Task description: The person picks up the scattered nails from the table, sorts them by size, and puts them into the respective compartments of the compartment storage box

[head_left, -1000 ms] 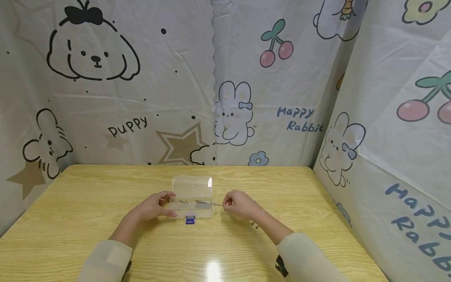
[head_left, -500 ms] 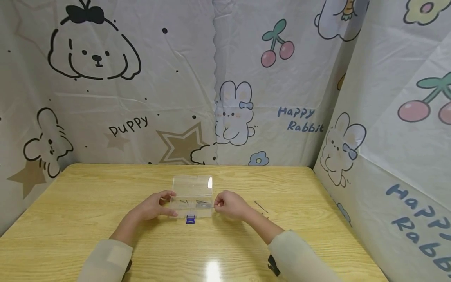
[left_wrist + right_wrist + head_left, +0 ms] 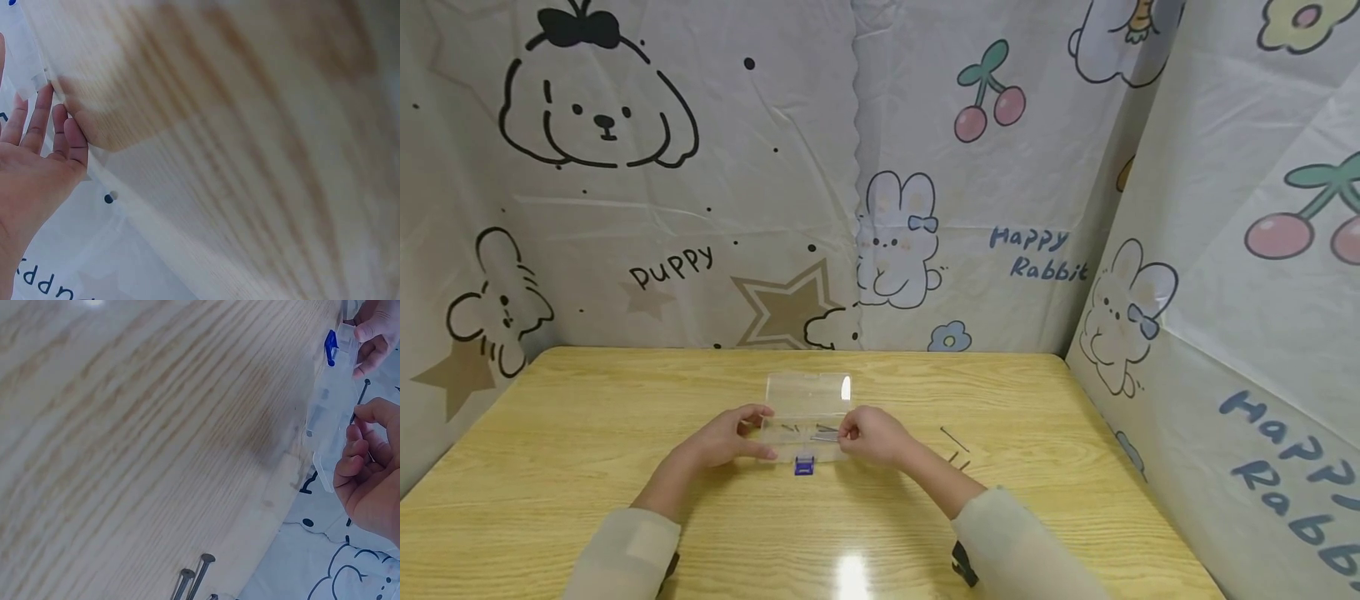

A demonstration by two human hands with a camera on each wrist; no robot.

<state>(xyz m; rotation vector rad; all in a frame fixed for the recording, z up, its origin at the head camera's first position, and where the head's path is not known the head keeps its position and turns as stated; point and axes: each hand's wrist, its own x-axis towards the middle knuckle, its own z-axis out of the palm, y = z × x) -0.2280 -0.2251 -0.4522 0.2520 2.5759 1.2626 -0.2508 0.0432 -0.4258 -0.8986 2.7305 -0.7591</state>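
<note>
A clear plastic box (image 3: pixel 775 450) with dividers lies on the table, its lid (image 3: pixel 808 392) tipped back and its blue latch (image 3: pixel 804 466) at the front. My left hand (image 3: pixel 722 437) holds the box's left end, thumb at the front and fingers behind. Over the right compartment, my right hand (image 3: pixel 877 437) pinches a nail (image 3: pixel 364 392) between thumb and forefinger, its head pointing left. Several nails (image 3: pixel 791 427) lie inside the box on both sides of the middle. The right fingers partly hide the right end.
Right of the box, a long nail (image 3: pixel 955 439) and two shorter-looking nails (image 3: pixel 964 466) lie loose on the wooden table (image 3: pixel 1037 500), near my right forearm. Printed cloth (image 3: pixel 700 192) hangs behind the table and along its sides.
My right hand has moved left with the nail, from beside the box to over its right compartment. Loose nails behind the right forearm have come into view. The left hand stays put.
</note>
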